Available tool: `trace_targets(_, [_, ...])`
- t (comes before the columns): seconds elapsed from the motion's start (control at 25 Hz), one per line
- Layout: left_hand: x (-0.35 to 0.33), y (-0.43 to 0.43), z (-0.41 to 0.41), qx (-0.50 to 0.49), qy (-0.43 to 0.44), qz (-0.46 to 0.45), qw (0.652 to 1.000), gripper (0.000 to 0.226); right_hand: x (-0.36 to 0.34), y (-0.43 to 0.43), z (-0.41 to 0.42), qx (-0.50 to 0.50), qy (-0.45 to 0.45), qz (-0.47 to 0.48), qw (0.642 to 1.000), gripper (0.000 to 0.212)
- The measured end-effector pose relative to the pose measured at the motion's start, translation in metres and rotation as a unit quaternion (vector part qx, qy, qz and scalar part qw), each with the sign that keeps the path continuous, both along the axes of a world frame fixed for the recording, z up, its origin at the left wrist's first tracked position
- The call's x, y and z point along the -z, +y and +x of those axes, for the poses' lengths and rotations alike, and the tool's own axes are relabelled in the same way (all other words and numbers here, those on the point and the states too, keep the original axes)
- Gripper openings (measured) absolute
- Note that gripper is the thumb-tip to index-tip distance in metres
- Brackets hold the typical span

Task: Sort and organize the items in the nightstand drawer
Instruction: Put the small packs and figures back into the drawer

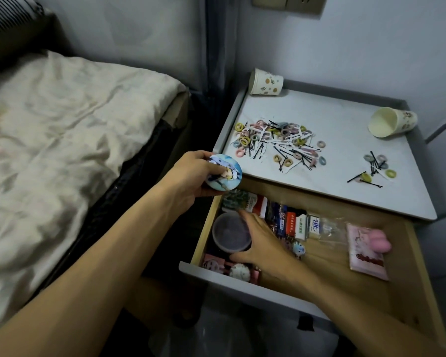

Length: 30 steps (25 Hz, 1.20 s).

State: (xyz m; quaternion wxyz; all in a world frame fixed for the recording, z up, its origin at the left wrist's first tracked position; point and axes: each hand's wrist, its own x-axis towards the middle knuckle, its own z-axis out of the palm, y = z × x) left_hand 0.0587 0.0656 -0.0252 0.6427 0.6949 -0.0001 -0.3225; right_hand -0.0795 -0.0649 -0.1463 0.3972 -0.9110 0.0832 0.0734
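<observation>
My right hand [263,243] in drawer [242,282], thumb and fingers curled round right side of round lidded plastic tub [229,234]. Tub upright at drawer's left end, directly left of my palm. My left hand [188,179] clasps round printed badge [224,173], held over drawer's back-left corner, just beyond tub. Right hand nearer tub. Likely next: lift tub straight up. Badge hand close above, may collide.

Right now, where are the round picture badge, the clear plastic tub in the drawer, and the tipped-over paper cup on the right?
round badge [229,167]: head view, on its printed face.
plastic tub [229,233]: head view, middle of its top.
tipped paper cup [382,122]: head view, inner wall at its open mouth.
</observation>
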Motion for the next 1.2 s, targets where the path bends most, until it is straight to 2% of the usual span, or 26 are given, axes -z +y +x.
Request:
trace_targets(0.12, [0.001, 0.001, -0.002, 0.019, -0.007, 0.004, 1.000, 0.029, -0.024, -0.004, -0.007, 0.044, 0.022, 0.063, 0.997, 0.118])
trace_targets(0.24, [0.004, -0.002, -0.007, 0.043, -0.014, 0.017, 0.999, 0.025, -0.062, -0.009, -0.001, 0.110, -0.083, 0.109, 0.984, 0.108])
trace_targets(0.36, [0.005, -0.008, -0.014, 0.066, 0.005, 0.002, 0.998, 0.017, -0.087, -0.004, 0.013, 0.076, -0.174, 0.065, 0.980, 0.087])
trace_targets(0.48, [0.004, -0.009, -0.016, 0.065, 0.017, -0.013, 0.998, 0.014, -0.091, 0.004, 0.022, 0.053, -0.188, -0.009, 0.981, 0.073])
trace_targets(0.56, [0.005, -0.009, -0.016, 0.067, 0.009, 0.001, 0.998, 0.017, -0.088, 0.006, 0.026, 0.062, -0.197, -0.019, 0.978, 0.070])
trace_targets(0.6, [0.006, -0.009, -0.015, 0.070, -0.004, 0.017, 0.997, 0.020, -0.087, 0.005, 0.027, 0.070, -0.198, -0.014, 0.978, 0.071])
trace_targets(0.68, [0.009, -0.007, -0.009, 0.064, -0.087, 0.077, 0.991, 0.021, -0.080, 0.003, 0.024, 0.082, -0.183, -0.001, 0.980, 0.077])
trace_targets(0.76, [0.006, -0.002, 0.001, 0.005, -0.177, 0.125, 0.976, 0.017, -0.070, 0.001, 0.015, 0.063, -0.141, -0.016, 0.988, 0.082])
trace_targets(0.8, [0.001, 0.000, 0.002, -0.027, -0.192, 0.126, 0.973, 0.013, -0.063, 0.000, 0.011, 0.045, -0.110, -0.029, 0.993, 0.085])
trace_targets(0.92, [-0.003, 0.000, 0.000, -0.037, -0.183, 0.125, 0.974, 0.007, -0.044, 0.001, 0.005, 0.012, -0.062, -0.050, 0.997, 0.086])
trace_targets(1.04, [-0.004, -0.004, -0.004, -0.001, -0.174, 0.124, 0.977, 0.016, -0.033, 0.006, 0.007, -0.003, -0.064, -0.057, 0.996, 0.086])
trace_targets(1.2, [-0.005, -0.009, -0.004, -0.006, -0.154, 0.098, 0.983, 0.027, -0.022, 0.003, 0.008, -0.022, -0.049, -0.063, 0.997, 0.089])
